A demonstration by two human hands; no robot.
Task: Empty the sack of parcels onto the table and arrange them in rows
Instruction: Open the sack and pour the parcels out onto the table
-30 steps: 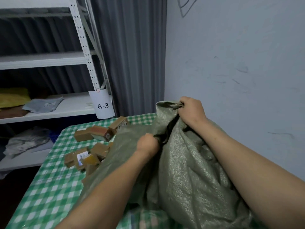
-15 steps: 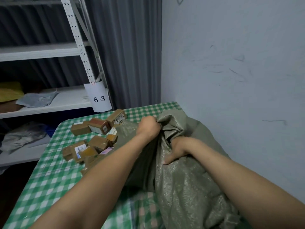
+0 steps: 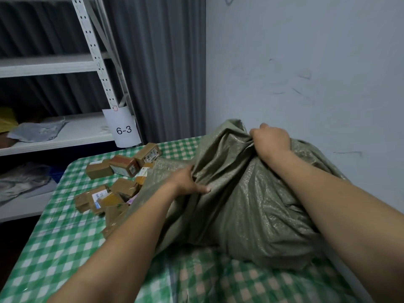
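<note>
A green woven sack (image 3: 247,206) lies bunched on the table with the green checked cloth (image 3: 54,248), its mouth toward the left. My right hand (image 3: 272,142) grips a raised fold at the sack's top, near the wall. My left hand (image 3: 188,179) holds a fold lower down on the sack's left side, thumb pressed on the fabric. Several small brown cardboard parcels (image 3: 102,196) lie in a loose heap at the sack's mouth, some half under it. A further cluster of parcels (image 3: 124,165) sits toward the table's far edge. Whatever is inside the sack is hidden.
A white metal shelf rack (image 3: 65,136) stands behind the table at the left, with a paper tag marked 6-3 (image 3: 123,129) and grey and yellow bags on its shelves. A grey curtain (image 3: 161,73) hangs behind. The pale wall (image 3: 317,73) runs close along the table's right side.
My right hand has risen from low on the sack to grip a fold at its top. My left hand has dropped from the top fold to a lower one. The sack stands higher.
</note>
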